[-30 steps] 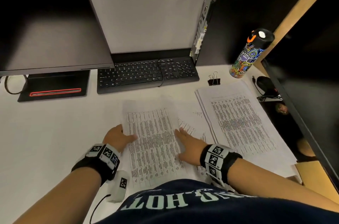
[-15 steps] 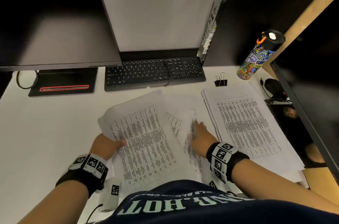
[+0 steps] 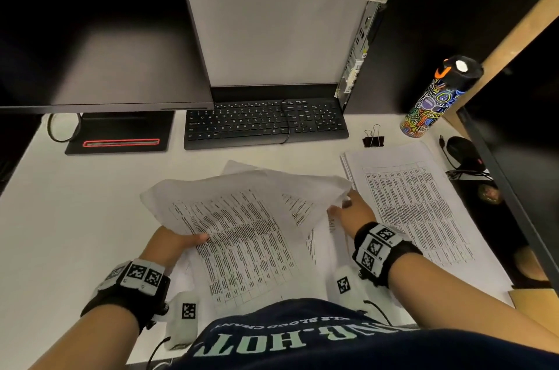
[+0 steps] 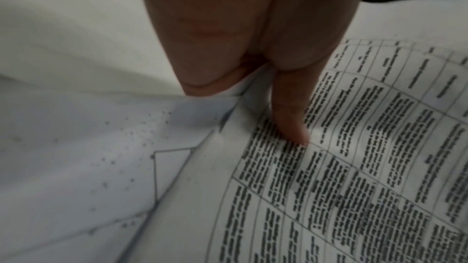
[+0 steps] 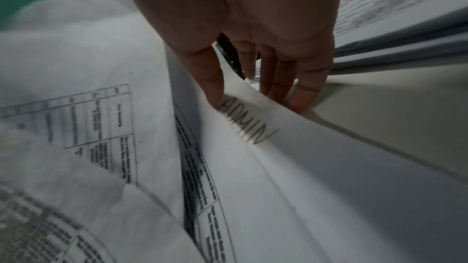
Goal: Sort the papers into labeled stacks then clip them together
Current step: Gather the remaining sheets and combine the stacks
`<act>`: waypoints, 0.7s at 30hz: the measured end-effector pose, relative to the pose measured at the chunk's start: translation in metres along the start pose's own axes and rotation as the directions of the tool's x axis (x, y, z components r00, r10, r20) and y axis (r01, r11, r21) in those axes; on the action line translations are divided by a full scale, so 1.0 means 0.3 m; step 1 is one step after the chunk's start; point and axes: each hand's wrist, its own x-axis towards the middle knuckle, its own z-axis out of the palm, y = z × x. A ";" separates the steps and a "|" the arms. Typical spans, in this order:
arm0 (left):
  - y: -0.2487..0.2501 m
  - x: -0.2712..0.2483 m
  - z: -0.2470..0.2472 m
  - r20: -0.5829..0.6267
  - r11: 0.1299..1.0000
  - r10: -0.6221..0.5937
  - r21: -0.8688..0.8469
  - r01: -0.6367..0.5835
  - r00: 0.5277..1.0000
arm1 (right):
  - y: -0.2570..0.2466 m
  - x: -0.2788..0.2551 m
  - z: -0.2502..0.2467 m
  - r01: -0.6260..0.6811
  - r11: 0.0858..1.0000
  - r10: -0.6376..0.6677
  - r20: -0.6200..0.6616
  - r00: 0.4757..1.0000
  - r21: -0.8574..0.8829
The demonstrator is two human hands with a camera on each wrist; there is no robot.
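My left hand (image 3: 181,244) grips the left edge of a few printed table sheets (image 3: 239,236) and holds them lifted off the desk. In the left wrist view its thumb (image 4: 291,119) presses on the print while the fingers lie under the paper. My right hand (image 3: 348,210) reaches in at the right edge of the loose papers. In the right wrist view it pinches a sheet hand-labelled ADMIN (image 5: 243,123), thumb (image 5: 210,79) above and fingers (image 5: 301,95) below. A squared stack of printed papers (image 3: 423,218) lies to the right. Two black binder clips (image 3: 374,139) stand behind it.
Behind the papers are a black keyboard (image 3: 266,124), a monitor (image 3: 99,27) on its stand, and a computer tower (image 3: 447,33). A patterned bottle (image 3: 435,100) and a black mouse (image 3: 462,151) sit at the right by a dark shelf. White desk (image 3: 75,218) shows at the left.
My left hand has lifted the printed sheets and turned them leftward. My right hand has left its flat rest on the papers, moved right and taken the ADMIN sheet's edge.
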 end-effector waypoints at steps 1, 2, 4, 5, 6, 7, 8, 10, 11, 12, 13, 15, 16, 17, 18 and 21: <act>0.000 -0.002 -0.002 0.013 1.000 0.006 -0.021 -0.005 1.000 | -0.003 0.000 -0.001 0.015 1.000 -0.015 0.030 0.999 0.002; 0.001 -0.005 -0.005 0.024 0.999 0.014 -0.041 -0.013 1.000 | -0.001 0.000 0.000 0.029 0.999 -0.030 0.057 0.998 0.030; 0.007 -0.010 -0.017 0.041 0.997 0.027 -0.070 -0.024 0.999 | -0.005 -0.006 0.002 0.050 0.993 -0.058 0.073 0.996 0.104; 0.010 -0.011 -0.025 0.051 0.997 0.026 -0.073 -0.023 0.998 | -0.008 -0.010 -0.003 0.070 0.988 -0.081 0.082 0.993 0.138; 0.014 -0.010 -0.032 0.070 0.997 0.035 -0.068 -0.030 0.997 | -0.009 -0.009 -0.007 0.081 0.980 -0.099 0.090 0.991 0.183; 0.016 -0.005 -0.042 0.072 0.998 0.053 -0.045 -0.050 0.996 | -0.016 -0.011 -0.013 0.092 0.969 -0.115 0.090 0.989 0.231; 0.023 -0.001 -0.046 0.053 0.996 0.092 -0.001 -0.092 0.994 | -0.023 -0.011 -0.020 0.098 0.961 -0.123 0.079 0.989 0.260; 0.043 0.014 -0.051 -0.079 0.976 0.201 0.104 -0.192 0.976 | -0.032 -0.001 -0.032 0.117 0.953 -0.132 0.035 0.991 0.279; 0.061 0.016 -0.046 -0.160 0.965 0.251 0.121 -0.233 0.955 | -0.039 0.003 -0.040 0.125 0.952 -0.136 0.021 0.990 0.281; 0.079 0.014 -0.040 -0.225 0.954 0.294 0.132 -0.270 0.929 | -0.044 0.008 -0.048 0.129 0.948 -0.138 0.010 0.990 0.291; 0.095 0.015 -0.035 -0.292 0.942 0.332 0.155 -0.298 0.897 | -0.048 0.012 -0.057 0.127 0.944 -0.133 -0.002 0.991 0.304; 0.131 0.005 -0.025 -0.370 0.929 0.369 0.183 -0.322 0.853 | -0.054 0.022 -0.072 0.114 0.934 -0.115 -0.015 0.993 0.339; 0.149 -0.001 -0.023 -0.386 0.923 0.384 0.176 -0.341 0.839 | -0.056 0.025 -0.078 0.115 0.933 -0.116 -0.017 0.993 0.340; 0.161 -0.004 -0.023 -0.397 0.917 0.399 0.172 -0.360 0.827 | -0.056 0.030 -0.083 0.121 0.937 -0.122 -0.018 0.992 0.328; 0.174 -0.009 -0.021 -0.409 0.910 0.415 0.174 -0.377 0.813 | -0.055 0.035 -0.087 0.123 0.941 -0.123 -0.020 0.992 0.316; 0.186 -0.006 -0.024 -0.438 0.856 0.513 0.325 -0.403 0.738 | -0.046 0.042 -0.093 0.110 0.942 -0.106 -0.030 0.994 0.318</act>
